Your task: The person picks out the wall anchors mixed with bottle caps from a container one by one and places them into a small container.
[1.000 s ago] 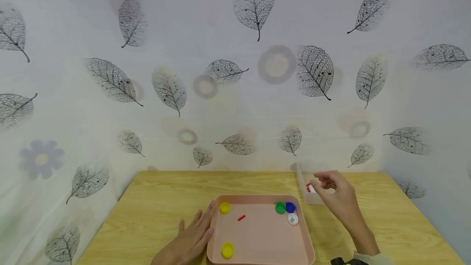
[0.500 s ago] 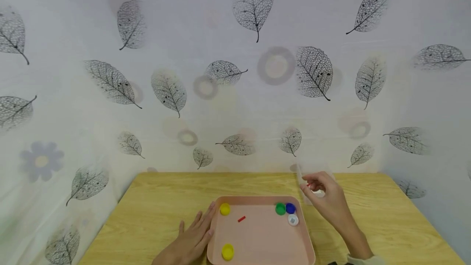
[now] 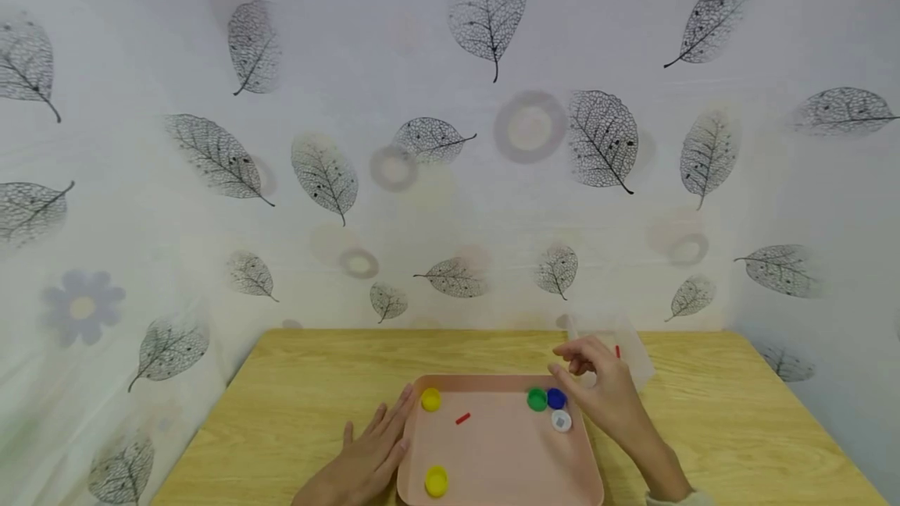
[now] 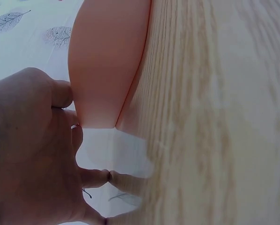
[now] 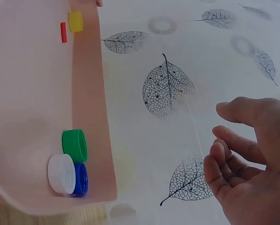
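Note:
My left hand [image 3: 366,455] lies with extended fingers along the left wall of a pink tray [image 3: 499,451], touching its outside in the left wrist view. My right hand [image 3: 605,389] hovers over the tray's back right corner, fingers loosely bent and thumb apart; nothing shows between them in the right wrist view. Below it, a green bottle cap [image 5: 75,145], a blue bottle cap [image 5: 82,180] and a white bottle cap [image 5: 61,173] sit together in that corner. Two yellow caps, one at the back [image 3: 431,400] and one at the front [image 3: 436,481], lie along the left side, near a short red stick [image 3: 462,418].
A clear plastic box [image 3: 638,361] stands behind the tray on the right, partly hidden by my right hand, with a red piece [image 3: 618,351] showing in it. The wooden table [image 3: 316,365] ends at a leaf-patterned cloth [image 3: 485,201] behind.
My right hand has moved left, from over the clear box to above the tray's back right corner, uncovering the box's right side. My left hand and the caps have stayed in place.

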### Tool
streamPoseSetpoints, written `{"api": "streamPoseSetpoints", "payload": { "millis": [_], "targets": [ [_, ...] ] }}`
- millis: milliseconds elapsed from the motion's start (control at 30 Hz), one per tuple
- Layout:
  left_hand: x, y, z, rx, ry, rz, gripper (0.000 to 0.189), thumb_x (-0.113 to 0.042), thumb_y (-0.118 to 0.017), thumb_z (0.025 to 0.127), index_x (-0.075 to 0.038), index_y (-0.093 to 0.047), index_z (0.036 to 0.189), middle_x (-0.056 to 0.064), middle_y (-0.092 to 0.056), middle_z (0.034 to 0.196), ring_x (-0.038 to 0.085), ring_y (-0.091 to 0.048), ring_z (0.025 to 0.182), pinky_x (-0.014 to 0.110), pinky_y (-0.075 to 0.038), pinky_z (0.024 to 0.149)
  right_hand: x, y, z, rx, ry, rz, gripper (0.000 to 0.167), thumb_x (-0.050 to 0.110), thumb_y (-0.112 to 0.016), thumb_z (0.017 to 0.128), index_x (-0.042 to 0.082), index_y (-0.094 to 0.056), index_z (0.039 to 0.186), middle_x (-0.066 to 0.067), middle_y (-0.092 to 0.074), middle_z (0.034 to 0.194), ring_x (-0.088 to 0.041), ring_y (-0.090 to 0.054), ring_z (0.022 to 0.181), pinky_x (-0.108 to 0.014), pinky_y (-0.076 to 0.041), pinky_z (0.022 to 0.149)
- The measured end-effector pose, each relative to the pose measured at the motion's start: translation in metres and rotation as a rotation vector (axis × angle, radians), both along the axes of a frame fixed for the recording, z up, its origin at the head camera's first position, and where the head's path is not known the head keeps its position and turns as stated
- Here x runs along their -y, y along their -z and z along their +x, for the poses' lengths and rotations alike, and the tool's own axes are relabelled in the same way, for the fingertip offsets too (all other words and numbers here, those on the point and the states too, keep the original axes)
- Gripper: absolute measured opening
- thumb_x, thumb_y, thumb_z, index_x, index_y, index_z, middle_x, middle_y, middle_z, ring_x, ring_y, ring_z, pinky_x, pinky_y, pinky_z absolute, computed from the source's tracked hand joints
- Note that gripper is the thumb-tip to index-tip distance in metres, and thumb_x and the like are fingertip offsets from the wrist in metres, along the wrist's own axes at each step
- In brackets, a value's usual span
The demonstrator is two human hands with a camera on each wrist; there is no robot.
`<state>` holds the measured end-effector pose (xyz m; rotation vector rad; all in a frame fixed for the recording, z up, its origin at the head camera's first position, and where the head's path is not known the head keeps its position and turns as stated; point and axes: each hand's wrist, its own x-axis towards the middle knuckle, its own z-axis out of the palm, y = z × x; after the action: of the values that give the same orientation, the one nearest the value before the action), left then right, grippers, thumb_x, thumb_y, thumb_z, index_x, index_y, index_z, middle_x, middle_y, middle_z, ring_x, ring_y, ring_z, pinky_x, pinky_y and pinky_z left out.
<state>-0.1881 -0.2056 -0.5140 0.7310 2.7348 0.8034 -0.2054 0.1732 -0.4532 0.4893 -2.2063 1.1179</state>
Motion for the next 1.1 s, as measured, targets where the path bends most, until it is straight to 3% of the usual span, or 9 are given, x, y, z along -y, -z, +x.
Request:
{"api": "streamPoseSetpoints", "payload": {
  "millis": [467,733,1000,1100],
  "targets": [
    [-0.002,-0.004,0.004,-0.047,-0.002,-0.019,0.059,-0.042,-0.027,0.113,-0.024,-0.010,0.167,-0.002,-0.007,0.173,0.051,-0.025,0.148,0.092,-0.008,0.095,0.024,0.014,0.002,0.039,-0.064,0.002,0.033,-0.010,-0.084,0.077,0.010,-0.072,0.100,0.008,-0.061,0.091,-0.008,-0.056,0.072,-0.027,-0.054,0.061],
    [-0.003,-0.006,0.005,-0.071,-0.003,-0.022,0.059,-0.040,-0.029,0.113,-0.022,-0.013,0.167,-0.002,-0.011,0.173,0.051,-0.029,0.147,0.093,-0.012,0.092,0.041,0.023,0.002,0.029,-0.125,-0.028,0.025,-0.004,-0.085,0.080,0.009,-0.072,0.097,0.001,-0.061,0.083,-0.017,-0.060,0.068,-0.031,-0.056,0.058],
    [-0.004,-0.007,0.005,-0.068,-0.008,-0.027,0.059,-0.041,-0.029,0.113,-0.022,-0.014,0.167,-0.001,-0.011,0.172,0.051,-0.029,0.147,0.092,-0.012,0.093,0.055,0.028,0.003,0.143,-0.119,-0.037,0.019,0.002,-0.085,0.083,0.007,-0.073,0.097,0.003,-0.059,0.083,-0.011,-0.057,0.070,-0.028,-0.055,0.061],
    [-0.004,-0.006,0.004,-0.063,-0.011,-0.029,0.059,-0.042,-0.028,0.113,-0.022,-0.013,0.167,-0.002,-0.011,0.173,0.050,-0.028,0.148,0.092,-0.011,0.094,0.060,0.031,0.004,0.134,-0.089,-0.001,0.018,0.004,-0.086,0.081,0.007,-0.074,0.094,0.005,-0.059,0.080,-0.006,-0.056,0.068,-0.028,-0.055,0.060]
  ]
}}
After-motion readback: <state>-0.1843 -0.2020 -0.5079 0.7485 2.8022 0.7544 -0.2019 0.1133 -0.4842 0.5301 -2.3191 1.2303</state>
